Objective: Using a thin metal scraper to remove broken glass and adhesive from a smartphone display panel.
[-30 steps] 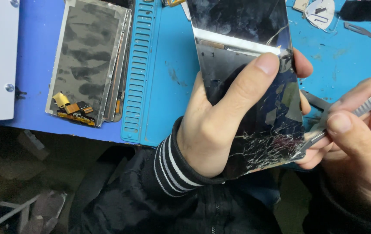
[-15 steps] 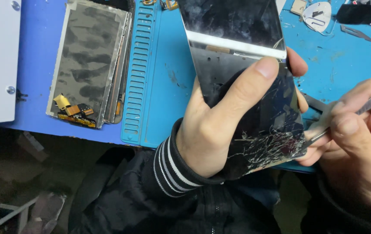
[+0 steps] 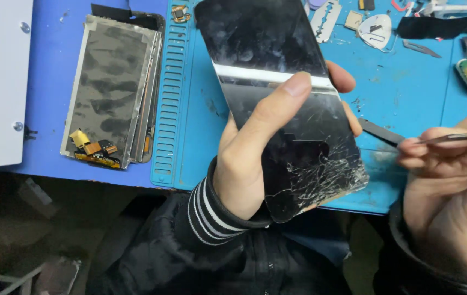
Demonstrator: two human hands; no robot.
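Left hand (image 3: 250,164) clamps cracked screen (image 3: 293,125), long axis far-to-near; right hand (image 3: 451,191), pinching tweezers (image 3: 454,136), just right of shattered near corner.

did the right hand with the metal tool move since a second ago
Yes. The right hand with its metal tool has pulled rightward, off the cracked screen corner it touched earlier, judged against the blue mat.

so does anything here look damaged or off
Yes. The dark screen panel held in the left hand is badly cracked: a web of fractures spreads over its lower right corner, with the edge there chipped. The right hand holds metal tweezers beside it, not touching the glass.
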